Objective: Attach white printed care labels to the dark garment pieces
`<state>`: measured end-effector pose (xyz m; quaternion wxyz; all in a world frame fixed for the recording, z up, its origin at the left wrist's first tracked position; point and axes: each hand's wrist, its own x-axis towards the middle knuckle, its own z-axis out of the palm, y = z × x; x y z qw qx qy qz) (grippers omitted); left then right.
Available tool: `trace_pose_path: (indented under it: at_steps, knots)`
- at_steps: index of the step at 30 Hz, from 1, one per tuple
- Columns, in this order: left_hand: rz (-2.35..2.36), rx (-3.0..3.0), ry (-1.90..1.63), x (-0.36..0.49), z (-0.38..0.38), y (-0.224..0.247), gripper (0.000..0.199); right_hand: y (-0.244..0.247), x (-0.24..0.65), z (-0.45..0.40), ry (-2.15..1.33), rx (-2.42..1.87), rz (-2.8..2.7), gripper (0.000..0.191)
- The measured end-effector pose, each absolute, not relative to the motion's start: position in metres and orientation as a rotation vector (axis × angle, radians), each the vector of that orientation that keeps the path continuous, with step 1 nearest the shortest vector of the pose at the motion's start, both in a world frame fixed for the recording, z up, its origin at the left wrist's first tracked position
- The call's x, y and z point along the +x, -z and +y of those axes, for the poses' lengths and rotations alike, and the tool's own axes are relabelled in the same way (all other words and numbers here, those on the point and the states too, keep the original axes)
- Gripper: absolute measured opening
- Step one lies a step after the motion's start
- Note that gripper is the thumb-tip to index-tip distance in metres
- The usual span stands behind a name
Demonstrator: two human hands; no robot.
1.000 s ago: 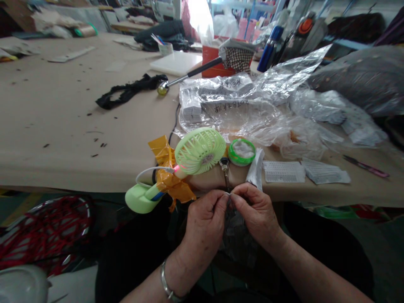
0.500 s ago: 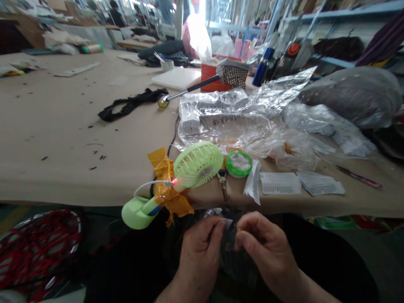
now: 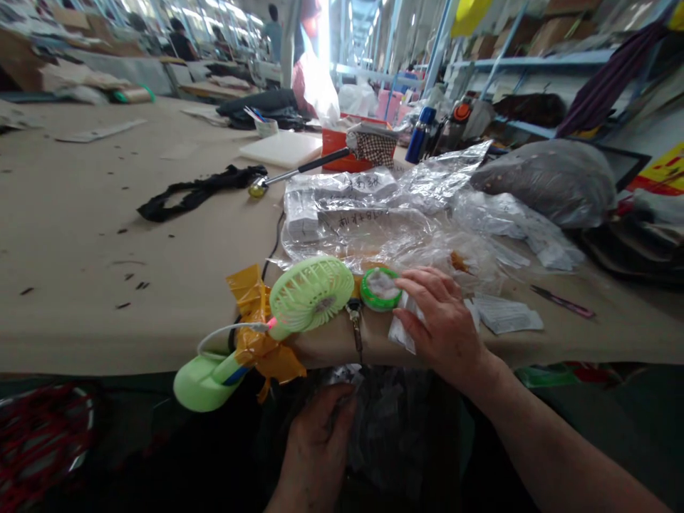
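My right hand (image 3: 441, 324) is over the table edge with its thumb and fingers apart. Its fingertips reach the right side of a small round green tub (image 3: 380, 291) with white, damp-looking wadding in it; whether they touch the wadding I cannot tell. Under that hand lies a folded white paper slip (image 3: 402, 333), partly covered. Low in front of me, below the table edge, my left hand (image 3: 322, 434) is closed with thumb against fingers. A crinkled, shiny bit (image 3: 346, 373) shows by its fingertips, but what it grips is unclear. Beside it a dark, see-through heap (image 3: 392, 420) sits in shadow.
A light green fan (image 3: 311, 293) is taped to the table edge. Clear plastic bags (image 3: 368, 221) lie behind the tub. Small scissors (image 3: 563, 302) and a printed paper slip (image 3: 507, 313) are at right. A black cloth strip (image 3: 197, 191) and a metal-headed tool (image 3: 299, 171) lie farther back.
My right hand has left my left hand's side and moved up onto the table by the green tub. My left hand stays low, still closed. The view has shifted slightly.
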<state>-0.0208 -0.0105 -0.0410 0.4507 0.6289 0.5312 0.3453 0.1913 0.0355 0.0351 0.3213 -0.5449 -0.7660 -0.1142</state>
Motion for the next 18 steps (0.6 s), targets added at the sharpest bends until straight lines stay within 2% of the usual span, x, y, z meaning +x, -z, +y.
trace_pose_path:
  at_steps: [4,10,15,18]
  knots:
    - [1.309,1.468,-0.828,-0.015,-0.013,0.037,0.016,-0.024,0.204,0.007,0.161,-1.315,-1.859,0.004]
    - [1.267,1.381,-0.771,0.000,-0.021,0.036,0.014,0.014,0.203,-0.020,0.287,-1.421,-1.940,0.029]
    - [1.195,1.384,-0.712,0.012,-0.024,0.029,0.014,0.018,0.201,-0.016,0.286,-1.384,-1.881,0.014]
    - [1.170,1.384,-0.692,0.017,-0.022,0.021,0.014,0.015,0.203,-0.015,0.250,-1.342,-1.884,0.014]
